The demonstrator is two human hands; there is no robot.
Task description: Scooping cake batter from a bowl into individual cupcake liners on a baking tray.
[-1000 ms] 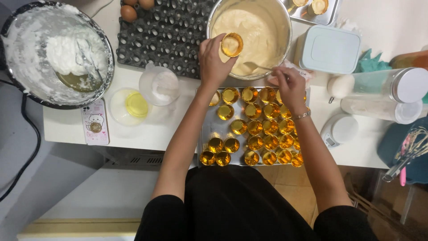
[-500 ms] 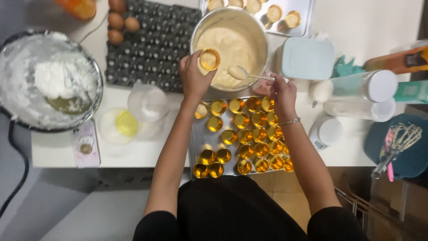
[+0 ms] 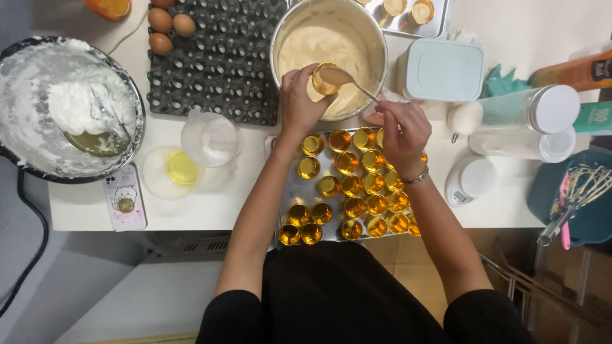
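- Gold foil cup (image 3: 324, 79) sits in my left hand (image 3: 299, 102) fingers, over the batter bowl (image 3: 376, 44) at twelve o'clock.
- My right hand (image 3: 401, 127) fingers pinch a spoon (image 3: 347, 79), tipping batter into it.
- Tray of gold cups (image 3: 287, 185) lies at six o'clock on the surface.

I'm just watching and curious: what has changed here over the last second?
The right hand has lifted the spoon from the batter bowl and brought its loaded tip onto the gold cup. The left hand still holds that cup over the bowl. The tray of empty gold cups has stayed put.
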